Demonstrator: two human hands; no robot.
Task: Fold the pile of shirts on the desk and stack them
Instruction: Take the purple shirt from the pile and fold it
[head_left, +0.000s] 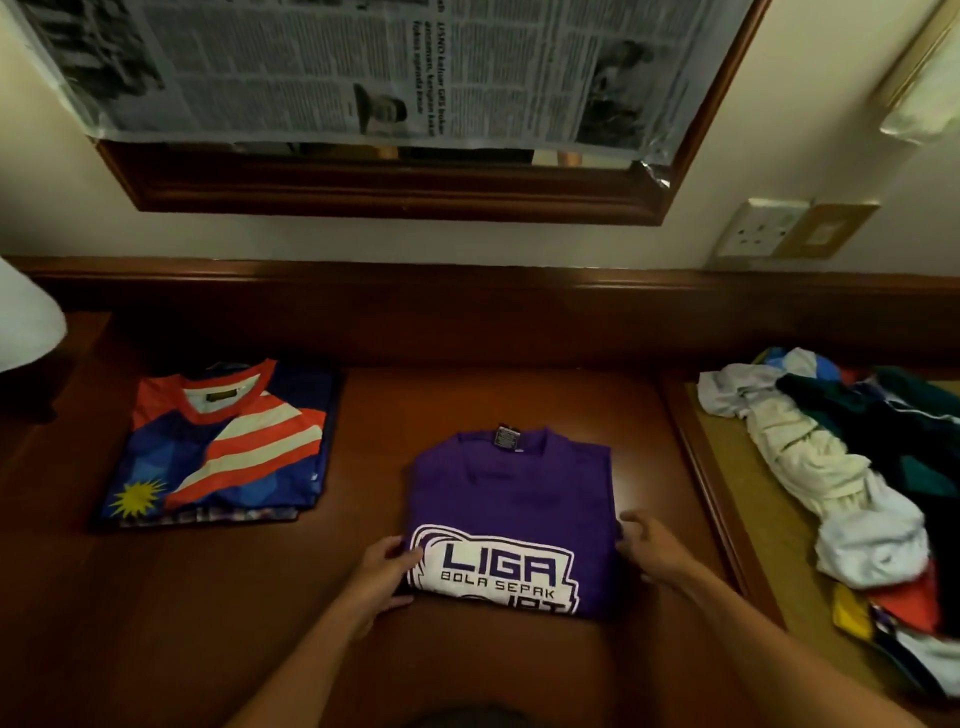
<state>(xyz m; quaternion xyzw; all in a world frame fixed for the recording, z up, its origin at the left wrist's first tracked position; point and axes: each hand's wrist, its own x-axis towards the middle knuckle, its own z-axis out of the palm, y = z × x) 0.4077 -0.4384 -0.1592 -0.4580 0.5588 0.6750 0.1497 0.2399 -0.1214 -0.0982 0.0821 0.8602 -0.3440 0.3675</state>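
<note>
The folded purple shirt (511, 519) lies between both hands, left hand (382, 577) gripping its edge, right hand (652, 548) relaxed, touching.

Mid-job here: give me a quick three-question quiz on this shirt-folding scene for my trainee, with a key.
1. True or false: the purple shirt lies crumpled on the unfolded pile.
2. Which hand grips the purple shirt's edge? A) left hand B) right hand C) neither
3. Fill in: the folded stack at the left of the desk has a red, white and blue ____ shirt on top.

Key:
1. False; it lies folded mid-desk, print up.
2. A; the left hand pinches the left edge, while the right hand sits by the right edge with loose fingers.
3. Striped.
</note>
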